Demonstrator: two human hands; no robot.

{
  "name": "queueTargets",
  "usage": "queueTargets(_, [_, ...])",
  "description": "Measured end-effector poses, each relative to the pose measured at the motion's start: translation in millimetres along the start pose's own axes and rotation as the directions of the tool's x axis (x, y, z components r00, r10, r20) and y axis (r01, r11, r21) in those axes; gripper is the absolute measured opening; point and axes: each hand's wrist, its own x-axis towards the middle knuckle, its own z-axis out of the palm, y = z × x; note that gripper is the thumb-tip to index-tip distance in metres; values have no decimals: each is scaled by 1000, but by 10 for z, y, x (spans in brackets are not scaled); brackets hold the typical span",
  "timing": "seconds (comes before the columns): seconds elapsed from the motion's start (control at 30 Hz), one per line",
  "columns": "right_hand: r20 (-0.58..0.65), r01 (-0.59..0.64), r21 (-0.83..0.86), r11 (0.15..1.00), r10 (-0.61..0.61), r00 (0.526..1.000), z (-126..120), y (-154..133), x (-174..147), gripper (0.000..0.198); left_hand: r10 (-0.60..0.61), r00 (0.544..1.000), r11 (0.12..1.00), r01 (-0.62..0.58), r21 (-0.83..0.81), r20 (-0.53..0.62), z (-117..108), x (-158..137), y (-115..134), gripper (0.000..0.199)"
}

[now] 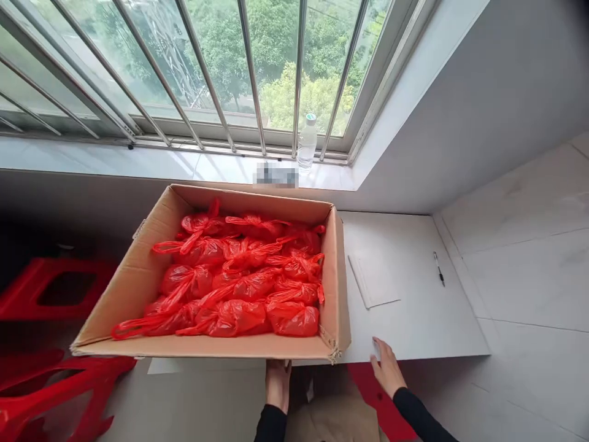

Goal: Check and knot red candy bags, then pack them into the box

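Note:
A large open cardboard box [339, 276] stands on the white table, its left part reaching past the table's left end. Inside lie several knotted red plastic bags [239, 316], packed in rows; their contents are hidden. My left hand [277, 383] is at the box's front bottom edge, its fingers mostly hidden beneath it. To the right of the box, my right hand [387, 371] is at the table's front edge with fingers apart. A small pale patch shows by its fingers, too small to name.
On the white table [414, 245] lie white paper sheets [372, 279] and a pen [438, 269]. A clear bottle [307, 144] stands on the windowsill beside a blurred-out patch, before a barred window. Red plastic stools [59, 387] are at the left. A tiled wall [529, 245] bounds the right.

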Motion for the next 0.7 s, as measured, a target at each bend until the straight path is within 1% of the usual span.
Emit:
queueTargets(0.03, [3,-45,21,999,45,999,79,-103,-67,34,-31,1000,999,31,19,1,-110,21,46,33])
queueTargets(0.1, [3,-139,63,988,139,990,168,-271,-67,35,-92,996,992,92,84,-9,-475,50,180,33])
queueTargets(0.17, [6,-222,103,970,222,975,169,-359,48,36,-133,989,977,141,160,-57,-955,69,357,33])
queueTargets(0.27, [9,-305,160,939,308,951,76,-389,202,35,-151,973,944,194,267,-172,-1702,148,605,35])
queueTargets(0.33, [-4,-364,200,910,372,928,60,-428,135,36,-163,965,911,227,345,-204,-2152,288,708,37])
queueTargets(0.37, [-9,-399,224,889,411,912,104,-472,18,36,-175,964,886,244,395,-201,-2359,388,743,37])
queueTargets(0.4, [-11,-438,253,863,455,890,195,-535,-164,35,-192,963,852,258,456,-187,-2555,504,773,36])
queueTargets(0.43, [-6,-482,285,828,505,863,336,-620,-414,35,-214,963,806,269,527,-164,-2739,628,804,34])
queueTargets(0.47, [7,-529,320,786,557,831,521,-732,-731,35,-238,962,747,271,607,-136,-2911,749,841,32])
queueTargets(0.53, [66,-627,394,672,660,749,974,-1057,-1532,34,-284,956,597,240,766,-78,-3209,949,953,30])
queueTargets(0.6, [165,-711,464,529,737,656,1417,-1525,-2451,35,-315,949,426,164,890,-24,-3422,1052,1134,32])
queueTargets(0.63, [219,-742,494,453,761,611,1598,-1799,-2911,35,-324,946,344,114,932,4,-3493,1067,1249,33])
queueTargets(0.7, [309,-777,547,310,789,532,1866,-2350,-3754,34,-333,940,199,-2,980,70,-3570,1059,1496,35])
